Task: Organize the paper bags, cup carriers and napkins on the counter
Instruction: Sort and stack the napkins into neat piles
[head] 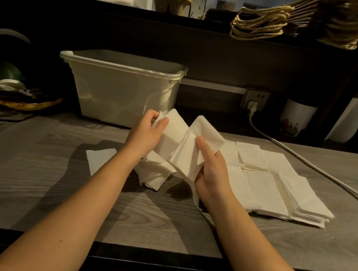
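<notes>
Here, just in front of the pale plastic bin [120, 86], the left hand [149, 131] grips a wad of white napkins [174, 130] between thumb and fingers. The right hand [212, 171] pinches a second wad [194, 151] beside it, both held above the grey tabletop [32, 173]. In front of the bin and to its right, loose napkins [281, 183] lie in overlapping rows, and a single napkin [99, 159] lies flat before the bin's left half.

Dim, warm light — soft shadows, edges bowed, perhaps slightly blurred.
</notes>
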### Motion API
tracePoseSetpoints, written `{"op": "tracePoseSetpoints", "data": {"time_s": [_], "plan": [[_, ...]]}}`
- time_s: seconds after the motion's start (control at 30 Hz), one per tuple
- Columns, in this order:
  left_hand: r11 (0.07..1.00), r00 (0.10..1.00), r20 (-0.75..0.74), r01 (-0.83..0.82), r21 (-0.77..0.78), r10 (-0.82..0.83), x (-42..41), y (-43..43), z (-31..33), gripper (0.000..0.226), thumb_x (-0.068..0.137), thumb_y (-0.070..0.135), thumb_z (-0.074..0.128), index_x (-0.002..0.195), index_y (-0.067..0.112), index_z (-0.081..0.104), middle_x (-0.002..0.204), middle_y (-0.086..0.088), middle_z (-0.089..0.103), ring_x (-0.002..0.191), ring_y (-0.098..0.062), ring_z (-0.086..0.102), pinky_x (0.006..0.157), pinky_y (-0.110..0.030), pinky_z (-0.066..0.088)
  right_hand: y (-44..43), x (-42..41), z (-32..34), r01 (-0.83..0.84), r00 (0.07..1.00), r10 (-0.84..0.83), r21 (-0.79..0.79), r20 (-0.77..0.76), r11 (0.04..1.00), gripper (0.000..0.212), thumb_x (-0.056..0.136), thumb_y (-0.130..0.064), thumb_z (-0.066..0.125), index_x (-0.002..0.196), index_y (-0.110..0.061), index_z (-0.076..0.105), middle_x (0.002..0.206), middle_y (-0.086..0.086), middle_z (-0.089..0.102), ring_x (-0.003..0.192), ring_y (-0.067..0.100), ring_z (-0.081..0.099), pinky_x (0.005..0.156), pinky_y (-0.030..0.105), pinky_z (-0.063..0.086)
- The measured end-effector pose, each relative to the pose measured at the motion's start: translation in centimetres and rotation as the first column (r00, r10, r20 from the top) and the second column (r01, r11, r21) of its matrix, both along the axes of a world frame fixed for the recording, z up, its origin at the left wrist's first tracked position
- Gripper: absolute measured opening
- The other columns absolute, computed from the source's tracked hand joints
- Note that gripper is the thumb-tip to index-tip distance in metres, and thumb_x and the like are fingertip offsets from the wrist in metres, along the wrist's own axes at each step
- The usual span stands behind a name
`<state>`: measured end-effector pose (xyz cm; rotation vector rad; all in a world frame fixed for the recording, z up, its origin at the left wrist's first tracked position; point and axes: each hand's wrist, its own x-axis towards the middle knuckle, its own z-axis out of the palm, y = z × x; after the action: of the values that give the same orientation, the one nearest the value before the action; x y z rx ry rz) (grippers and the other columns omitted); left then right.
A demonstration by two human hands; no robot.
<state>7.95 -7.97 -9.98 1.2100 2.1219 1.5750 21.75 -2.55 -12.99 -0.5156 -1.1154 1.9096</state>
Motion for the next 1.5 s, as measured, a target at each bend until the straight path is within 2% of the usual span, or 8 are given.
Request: {"op": "tracePoseSetpoints", "data": {"time_s": [0.1,0.27,0.47,0.7,0.83,0.93,1.1,1.5], "plan": [[0.994,0.994,-0.013,0.112,0.0,-0.112,1.1,-0.1,0.0,0.018,0.097,0.036,0.044,0.109,0.023,0.045,0.095,0.011,0.05,0.083,-0.002,0.049,0.063,-0.021,0.039,-0.2,0.0,-0.1,-0.031,0.999,0.03,0.031,0.026,0.999,0.036,0.092,-0.022,0.056,0.127,-0.017,0.049,0.111,0.006,0.064,0.101,0.021,0.064,0.079,0.037,0.057],[0.978,0.978,-0.043,0.203,0.04,-0.202,1.7,-0.3,0.2,0.015,0.096,0.031,0.046,0.111,0.029,0.046,0.098,0.013,0.055,0.087,-0.003,0.056,0.062,-0.022,0.043,-0.2,-0.2,-0.4,-0.039,0.998,0.04,-0.002,0.045,0.999,0.015,0.095,-0.019,0.051,0.109,-0.024,0.052,0.107,0.004,0.064,0.101,0.021,0.062,0.093,0.045,0.051],[0.952,0.943,-0.136,0.307,0.012,-0.302,2.1,-0.4,-0.1,0.013,0.098,0.032,0.042,0.108,0.035,0.05,0.1,0.012,0.062,0.091,-0.005,0.06,0.071,-0.025,0.05,-0.1,-0.1,-0.6,-0.071,0.991,0.073,0.025,-0.108,0.997,0.036,0.095,-0.018,0.049,0.13,-0.012,0.048,0.122,0.016,0.061,0.111,0.028,0.061,0.093,0.044,0.051],[0.941,0.936,-0.105,0.339,0.012,-0.336,2.5,-0.4,-0.1,0.019,0.098,0.037,0.039,0.088,0.03,0.054,0.082,0.008,0.06,0.076,-0.007,0.058,0.067,-0.025,0.046,0.3,-0.4,-0.8,0.001,0.999,-0.001,0.017,-0.039,1.0,0.059,0.091,-0.012,0.056,0.141,-0.03,0.031,0.13,0.009,0.054,0.114,0.026,0.058,0.096,0.056,0.046],[0.949,0.94,-0.137,0.314,-0.013,-0.312,2.5,-0.3,-0.2,0.017,0.091,0.037,0.054,0.106,0.028,0.053,0.095,0.013,0.062,0.088,-0.004,0.06,0.071,-0.022,0.051,0.7,-0.4,-1.1,0.07,0.997,-0.069,0.02,-0.019,0.997,0.07,0.087,-0.008,0.062,0.146,-0.023,0.026,0.135,0.009,0.052,0.114,0.025,0.059,0.095,0.046,0.049],[0.945,0.941,-0.097,0.326,0.012,-0.323,2.6,-0.2,-0.2,0.018,0.092,0.028,0.055,0.109,0.031,0.048,0.097,0.018,0.056,0.091,0.002,0.054,0.072,-0.014,0.044,0.5,-0.3,-1.1,0.093,0.994,-0.098,0.122,0.037,0.988,0.053,0.089,-0.012,0.06,0.137,-0.017,0.04,0.125,0.012,0.058,0.106,0.023,0.061,0.087,0.038,0.054],[0.935,0.94,0.03,0.335,0.113,-0.34,2.9,0.0,-0.6,0.018,0.094,0.021,0.052,0.102,0.037,0.047,0.096,0.018,0.055,0.091,0.003,0.052,0.078,-0.015,0.044,0.0,-0.2,-0.9,0.046,0.986,-0.079,0.213,0.146,0.976,0.02,0.093,-0.015,0.053,0.109,-0.024,0.059,0.111,0.009,0.064,0.109,0.027,0.059,0.098,0.048,0.047],[0.923,0.934,0.017,0.351,0.16,-0.358,3.2,0.6,-1.7,0.033,0.09,0.023,0.058,0.118,0.028,0.041,0.116,0.004,0.052,0.103,-0.007,0.053,0.071,-0.015,0.05,-0.7,-0.4,-1.5,0.132,0.947,-0.235,0.398,0.221,0.908,0.04,0.087,-0.014,0.062,0.124,-0.02,0.047,0.111,-0.001,0.06,0.095,0.008,0.062,0.07,0.02,0.053]]}}
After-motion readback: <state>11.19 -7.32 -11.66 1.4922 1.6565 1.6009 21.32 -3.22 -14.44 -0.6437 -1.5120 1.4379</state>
